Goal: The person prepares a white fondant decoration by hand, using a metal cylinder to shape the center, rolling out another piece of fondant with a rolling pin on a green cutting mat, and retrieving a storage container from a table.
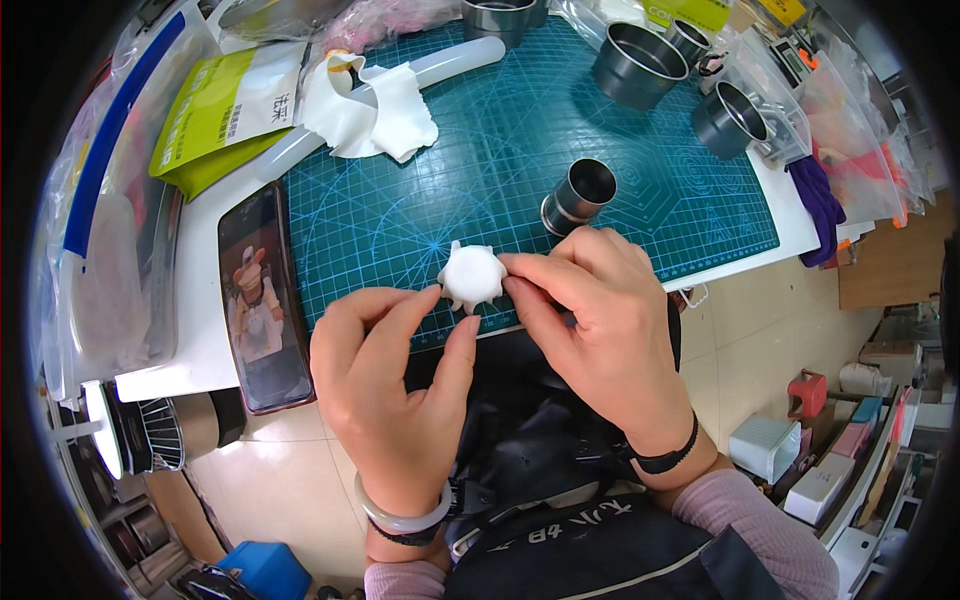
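Note:
A small round white piece, likely fondant or soft dough, with several short nubs round its edge (472,276), is over the front edge of the green cutting mat (420,202). My right hand (592,315) pinches its right edge between thumb and forefinger. My left hand (397,390) is at its left, forefinger tip at the edge and thumb just below, apart from each other. A dark metal round cutter (577,196) lies tilted beyond my right hand. A torn, thin white sheet (367,112) drapes over a translucent white rolling pin (457,61) at the back left.
A smartphone (262,300) showing a picture of a figure lies left of the mat. Behind it are a green and white pouch (232,112) and a clear plastic box (112,300). More dark metal cutters (640,67) stand at the back right, near a purple cloth (814,206).

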`<state>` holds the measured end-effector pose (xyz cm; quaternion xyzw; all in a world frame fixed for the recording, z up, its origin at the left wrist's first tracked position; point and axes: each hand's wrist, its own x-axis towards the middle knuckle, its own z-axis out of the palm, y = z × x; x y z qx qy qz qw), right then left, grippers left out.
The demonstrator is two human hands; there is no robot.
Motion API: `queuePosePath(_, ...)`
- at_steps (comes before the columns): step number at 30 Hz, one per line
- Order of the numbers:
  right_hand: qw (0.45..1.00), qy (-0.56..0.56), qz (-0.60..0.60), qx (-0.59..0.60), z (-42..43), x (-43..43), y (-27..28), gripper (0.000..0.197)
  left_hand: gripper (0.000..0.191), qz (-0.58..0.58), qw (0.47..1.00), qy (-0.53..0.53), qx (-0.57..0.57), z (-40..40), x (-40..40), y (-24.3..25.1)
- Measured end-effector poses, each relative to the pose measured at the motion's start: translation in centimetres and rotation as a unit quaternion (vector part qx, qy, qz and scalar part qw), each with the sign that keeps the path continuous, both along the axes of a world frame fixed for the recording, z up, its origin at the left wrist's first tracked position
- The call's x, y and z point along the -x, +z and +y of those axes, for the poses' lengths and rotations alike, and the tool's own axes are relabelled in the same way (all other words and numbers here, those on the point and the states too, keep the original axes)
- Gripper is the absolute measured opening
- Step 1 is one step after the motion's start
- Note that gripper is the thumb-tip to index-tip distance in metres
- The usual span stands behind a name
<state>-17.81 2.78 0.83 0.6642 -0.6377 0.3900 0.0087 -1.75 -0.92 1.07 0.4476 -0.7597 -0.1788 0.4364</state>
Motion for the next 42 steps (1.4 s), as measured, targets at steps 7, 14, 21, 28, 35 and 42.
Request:
queuePosePath(7,1.000,0.016,-0.004,0.001,0.4,-0.7,0.5,0.019,0.029,-0.023,0.999,-0.021,0.017,-0.6,-0.8,-0.5)
queuePosePath(14,0.999,-0.009,-0.030,-0.023,0.1,-0.2,0.8,0.036,0.045,-0.055,0.998,-0.015,0.000,0.0,-0.4,0.4)
queuePosePath(21,0.999,0.021,-0.007,-0.046,0.3,0.0,0.9,0.029,0.049,-0.055,0.998,-0.020,0.005,0.0,-0.3,-0.4)
queuePosePath(28,0.998,0.024,-0.030,-0.058,0.3,-0.2,1.1,0.030,0.036,0.012,0.998,0.050,0.020,0.9,0.2,-0.9)
queuePosePath(35,0.997,0.045,-0.018,-0.057,0.1,-0.1,0.9,0.026,0.022,-0.041,0.997,0.058,0.039,1.2,0.4,-0.8)
queuePosePath(42,0.997,0.037,-0.033,-0.061,0.2,0.0,0.9,0.029,0.020,-0.045,0.997,0.052,0.039,0.9,0.1,-0.8)
